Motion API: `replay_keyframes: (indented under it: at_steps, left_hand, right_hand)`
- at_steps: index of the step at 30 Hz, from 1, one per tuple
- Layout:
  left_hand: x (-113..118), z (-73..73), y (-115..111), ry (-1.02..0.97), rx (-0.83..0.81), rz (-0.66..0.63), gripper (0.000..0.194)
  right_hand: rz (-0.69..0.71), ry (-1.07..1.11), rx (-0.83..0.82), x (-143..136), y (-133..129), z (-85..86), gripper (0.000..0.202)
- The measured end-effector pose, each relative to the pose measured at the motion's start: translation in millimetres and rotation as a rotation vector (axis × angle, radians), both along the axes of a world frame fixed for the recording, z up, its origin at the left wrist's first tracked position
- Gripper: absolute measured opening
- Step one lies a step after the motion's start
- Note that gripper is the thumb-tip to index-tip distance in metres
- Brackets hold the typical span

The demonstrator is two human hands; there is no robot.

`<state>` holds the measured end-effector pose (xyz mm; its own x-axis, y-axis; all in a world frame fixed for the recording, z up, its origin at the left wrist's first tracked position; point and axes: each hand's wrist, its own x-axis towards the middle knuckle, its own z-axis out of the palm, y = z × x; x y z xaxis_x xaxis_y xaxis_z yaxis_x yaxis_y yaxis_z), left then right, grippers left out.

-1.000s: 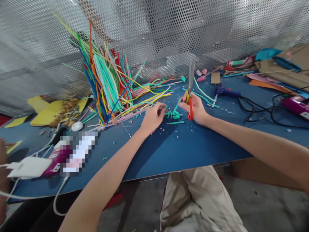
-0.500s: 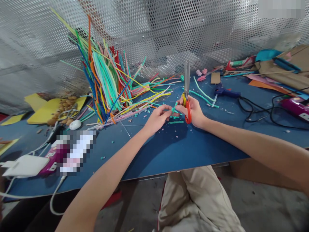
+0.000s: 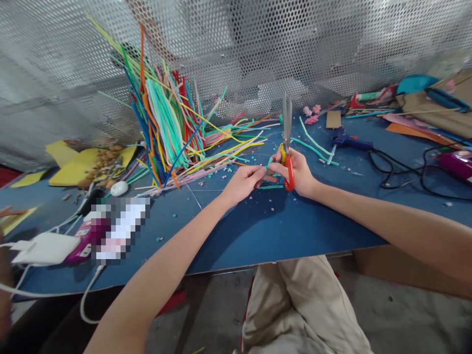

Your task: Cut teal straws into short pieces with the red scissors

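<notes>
My left hand pinches a short teal-green piece of pipe cleaner between thumb and fingers. My right hand is closed around scissors with orange and yellow handles. The blades point up and away from me and look nearly closed. The right thumb and fingertips meet the left fingertips at the green piece, so part of it is hidden. On the table just below the hands lies another short green strip.
A big bundle of coloured pipe cleaners stands at the back left. Rightward are pink fluffy pieces, a blue glue gun and its black cable. A phone, a white charger and cables lie at the left on the blue table.
The left fingers have closed further over the green piece, and less of it shows. The scissors stay in the right hand. The whole view has shifted slightly.
</notes>
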<state>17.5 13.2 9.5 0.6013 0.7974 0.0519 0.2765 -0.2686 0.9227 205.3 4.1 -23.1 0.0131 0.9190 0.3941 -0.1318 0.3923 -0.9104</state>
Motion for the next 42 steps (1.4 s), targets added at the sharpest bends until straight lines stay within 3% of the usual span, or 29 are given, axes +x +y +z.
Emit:
replay_keyframes:
  at_steps: [17,22,26,30,42]
  left_hand:
    - [-0.6,-8.5,4.1,-0.027,0.035,-0.038,0.042]
    - [-8.4,-3.9,10.9,-0.077,0.133,0.097,0.038]
    - [-19.1,0.6,17.3,-0.102,0.257,0.2,0.039]
    - [-24.7,1.4,20.0,-0.109,0.321,0.212,0.039]
    - [-21.6,12.0,4.6,0.067,0.477,0.138,0.038]
  right_hand:
    - [0.056,-0.039,-0.038,2.3,-0.3,2.8,0.047]
    - [0.052,-0.438,-0.069,26.4,8.0,16.3,0.049]
    - [-0.068,-0.862,-0.065,47.0,13.8,25.7,0.054]
    - [-0.122,-1.104,-0.006,54.8,14.6,26.5,0.054]
    - [0.146,-0.958,-0.004,41.5,1.8,27.6,0.054]
